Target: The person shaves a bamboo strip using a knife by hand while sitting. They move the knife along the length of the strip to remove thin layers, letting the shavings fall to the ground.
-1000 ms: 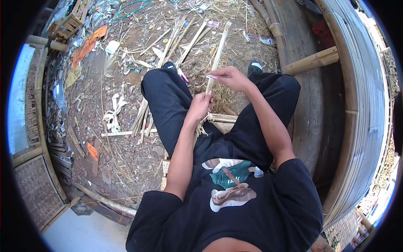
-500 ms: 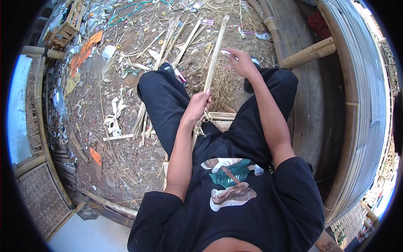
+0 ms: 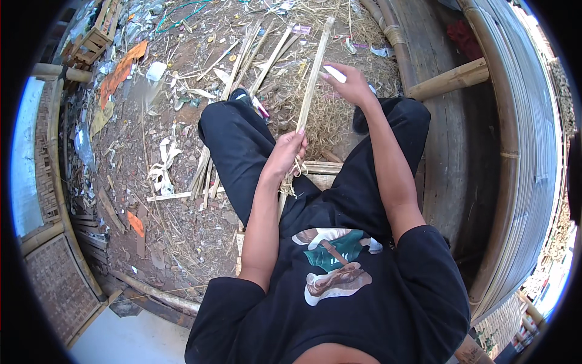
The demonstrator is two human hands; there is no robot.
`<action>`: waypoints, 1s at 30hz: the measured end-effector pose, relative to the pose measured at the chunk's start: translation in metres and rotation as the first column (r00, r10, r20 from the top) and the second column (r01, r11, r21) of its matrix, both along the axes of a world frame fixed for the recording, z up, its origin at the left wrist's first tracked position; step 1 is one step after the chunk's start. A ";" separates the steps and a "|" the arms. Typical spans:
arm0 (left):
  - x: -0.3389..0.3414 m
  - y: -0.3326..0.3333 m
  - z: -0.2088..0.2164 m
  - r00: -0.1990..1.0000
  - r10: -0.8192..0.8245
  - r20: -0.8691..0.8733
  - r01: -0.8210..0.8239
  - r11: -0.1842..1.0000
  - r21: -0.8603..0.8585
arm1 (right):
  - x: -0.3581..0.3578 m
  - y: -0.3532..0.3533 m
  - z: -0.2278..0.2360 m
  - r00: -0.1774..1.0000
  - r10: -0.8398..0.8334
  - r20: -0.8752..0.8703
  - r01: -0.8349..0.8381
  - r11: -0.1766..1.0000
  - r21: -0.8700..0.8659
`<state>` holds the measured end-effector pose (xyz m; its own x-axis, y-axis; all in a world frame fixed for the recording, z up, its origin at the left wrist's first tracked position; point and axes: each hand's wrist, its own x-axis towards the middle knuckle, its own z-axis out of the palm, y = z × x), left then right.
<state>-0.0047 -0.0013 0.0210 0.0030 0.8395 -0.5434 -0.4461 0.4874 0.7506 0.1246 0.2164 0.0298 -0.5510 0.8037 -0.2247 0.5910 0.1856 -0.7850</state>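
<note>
A long pale bamboo strip [image 3: 314,73] slants up and away from my lap. Closed round its lower part is my left hand [image 3: 287,151], with thin curled shavings [image 3: 292,179] hanging just below the fingers. My right hand [image 3: 351,85] is beside the strip's upper part, thumb and fingers pinched on a short, bright white, blade-like piece [image 3: 334,74]. Its other end is hidden in the hand. The fingertips are close to the strip's edge; I cannot tell whether they touch it.
Several more strips [image 3: 267,65] lie on the littered ground beyond my left foot. Wooden bars [image 3: 321,168] cross between my thighs. To the right run a plank [image 3: 447,151] and a bamboo pole [image 3: 451,77]; a wooden crate [image 3: 91,39] stands far left.
My right hand has turned and shifted slightly, so more of the white blade-like piece shows. The strip's far end has risen a little; my left hand keeps its hold.
</note>
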 end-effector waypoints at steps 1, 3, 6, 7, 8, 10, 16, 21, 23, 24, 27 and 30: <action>0.001 0.002 0.001 1.000 -0.001 -0.020 0.001 1.000 -0.012 | 0.002 0.008 -0.016 0.999 -0.020 -0.048 0.024 0.995 0.099; 0.002 0.003 0.001 0.999 0.002 -0.039 -0.003 1.000 -0.025 | 0.007 0.015 -0.031 0.995 -0.029 -0.096 0.048 0.980 0.194; 0.001 0.002 0.001 0.999 0.002 -0.034 -0.003 1.000 -0.021 | 0.009 0.009 -0.023 0.996 0.035 -0.087 -0.012 0.967 0.255; 0.000 0.002 0.002 0.999 0.006 -0.033 -0.007 0.999 -0.032 | 0.008 0.002 -0.009 0.996 0.047 -0.072 -0.035 0.985 0.169; 0.000 0.001 0.002 0.999 0.011 -0.032 -0.012 0.999 -0.044 | 0.006 -0.001 0.001 0.996 0.061 -0.059 -0.056 0.995 0.082; 0.001 0.002 0.001 1.000 0.009 -0.017 -0.010 0.999 -0.038 | 0.005 -0.001 0.008 0.998 0.059 0.007 -0.060 0.995 0.074; 0.002 0.005 0.005 1.000 -0.006 -0.008 0.005 0.999 -0.043 | 0.004 0.011 -0.016 0.997 -0.037 -0.062 0.046 0.989 0.141; 0.001 0.003 0.002 1.000 0.003 0.016 -0.003 1.000 -0.020 | -0.004 0.001 0.008 0.996 0.013 -0.084 -0.008 0.998 0.062; 0.002 0.005 0.006 1.000 -0.006 0.019 0.007 0.999 -0.040 | -0.005 0.016 -0.021 0.945 -0.126 -0.302 0.128 0.992 -0.012; 0.002 0.005 0.007 1.000 -0.004 0.020 0.005 0.999 -0.043 | -0.007 0.016 -0.022 0.946 -0.125 -0.300 0.127 0.992 -0.014; 0.002 0.003 0.011 0.998 0.007 0.060 -0.004 0.999 -0.049 | -0.017 0.013 -0.019 0.909 -0.134 -0.394 0.141 0.990 -0.010; 0.002 0.003 0.013 0.992 0.027 0.122 -0.022 0.999 -0.039 | -0.025 0.010 -0.009 0.896 -0.164 -0.414 0.203 0.978 0.052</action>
<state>-0.0029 0.0016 0.0337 0.0514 0.8193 -0.5710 -0.5457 0.5019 0.6710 0.0991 0.2260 0.0211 -0.4194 0.9054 0.0656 0.2559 0.1873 -0.9484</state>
